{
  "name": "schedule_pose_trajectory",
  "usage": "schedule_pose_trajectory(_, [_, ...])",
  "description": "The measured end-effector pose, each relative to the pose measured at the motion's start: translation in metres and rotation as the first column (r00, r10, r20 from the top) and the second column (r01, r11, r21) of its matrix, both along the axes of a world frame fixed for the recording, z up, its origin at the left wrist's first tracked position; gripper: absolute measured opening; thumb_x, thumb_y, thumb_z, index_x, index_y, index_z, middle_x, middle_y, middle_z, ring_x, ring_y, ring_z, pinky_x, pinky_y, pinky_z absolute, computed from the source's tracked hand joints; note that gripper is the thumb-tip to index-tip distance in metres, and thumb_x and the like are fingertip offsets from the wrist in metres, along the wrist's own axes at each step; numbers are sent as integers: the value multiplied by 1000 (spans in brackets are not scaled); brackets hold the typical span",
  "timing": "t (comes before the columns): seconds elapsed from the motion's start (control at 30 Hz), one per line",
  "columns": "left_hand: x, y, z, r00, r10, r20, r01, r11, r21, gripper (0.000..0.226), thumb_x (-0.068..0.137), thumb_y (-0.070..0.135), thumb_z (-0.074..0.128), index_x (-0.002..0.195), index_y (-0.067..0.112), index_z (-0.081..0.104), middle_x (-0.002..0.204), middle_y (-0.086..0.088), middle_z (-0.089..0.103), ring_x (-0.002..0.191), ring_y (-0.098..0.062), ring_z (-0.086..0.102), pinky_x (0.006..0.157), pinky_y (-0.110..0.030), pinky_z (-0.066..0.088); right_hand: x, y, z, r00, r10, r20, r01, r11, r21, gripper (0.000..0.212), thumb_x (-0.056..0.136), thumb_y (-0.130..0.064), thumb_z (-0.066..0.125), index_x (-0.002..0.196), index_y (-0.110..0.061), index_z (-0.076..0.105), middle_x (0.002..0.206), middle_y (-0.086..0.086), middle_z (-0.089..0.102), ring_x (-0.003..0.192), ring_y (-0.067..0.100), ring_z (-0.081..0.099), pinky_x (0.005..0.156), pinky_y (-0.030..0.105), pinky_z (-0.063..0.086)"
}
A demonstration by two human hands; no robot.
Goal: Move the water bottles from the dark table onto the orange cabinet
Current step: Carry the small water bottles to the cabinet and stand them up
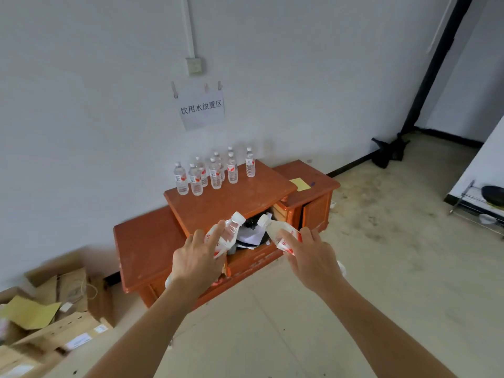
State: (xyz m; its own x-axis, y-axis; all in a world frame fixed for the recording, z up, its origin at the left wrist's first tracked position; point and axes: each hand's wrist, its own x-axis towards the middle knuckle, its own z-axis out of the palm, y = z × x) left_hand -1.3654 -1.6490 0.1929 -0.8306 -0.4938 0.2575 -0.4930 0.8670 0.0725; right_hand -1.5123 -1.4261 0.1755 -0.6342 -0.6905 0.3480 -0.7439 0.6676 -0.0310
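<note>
We found a cluster of clear, white-capped water bottles point(215, 174) standing upright on the raised top of the orange cabinet point(245, 195) at centre frame. Below them two red-labelled ones were tilted, caps up: the left bottle point(228, 232) in our left grip point(196, 257), the right bottle point(279, 230) in our right grip point(309, 255).

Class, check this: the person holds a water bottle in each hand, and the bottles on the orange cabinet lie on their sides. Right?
No. The head view shows the bottles on the orange cabinet standing upright, not lying down. The left hand and right hand do each hold one.
</note>
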Motion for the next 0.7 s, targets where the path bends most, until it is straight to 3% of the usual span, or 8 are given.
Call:
schedule_pose_trajectory(0.27, [-192, -86, -31, 998, 3, 60, -2, 1000, -11, 68, 97, 55, 46, 152, 45, 7, 120, 1, 54, 105, -20, 57, 67, -32, 51, -201, -92, -47, 998, -39, 46, 36, 998, 57, 68, 80, -34, 84, 140, -30, 52, 95, 8, 60, 76, 20, 56, 49, 27, 47])
schedule_pose_trajectory(0.47, [-322, -159, -7, 996, 85, 28, -85, 996, -20, 67, 97, 60, 42, 151, 50, 4, 141, 1, 46, 120, -21, 54, 77, -34, 53, -354, -172, -24, 999, 36, 15, -36, 998, 42, 75, 89, -43, 72, 152, -38, 33, 102, 8, 59, 84, 19, 58, 58, 27, 53])
schedule_pose_trajectory(0.7, [-389, -246, -35, 980, 194, -40, -191, 980, 55, 73, 92, 65, 47, 153, 50, 11, 135, 4, 53, 112, -17, 59, 68, -32, 55, -455, -271, -30, 989, 128, 75, -131, 991, 36, 65, 93, -44, 67, 147, -36, 32, 105, 8, 57, 89, 20, 58, 62, 30, 56])
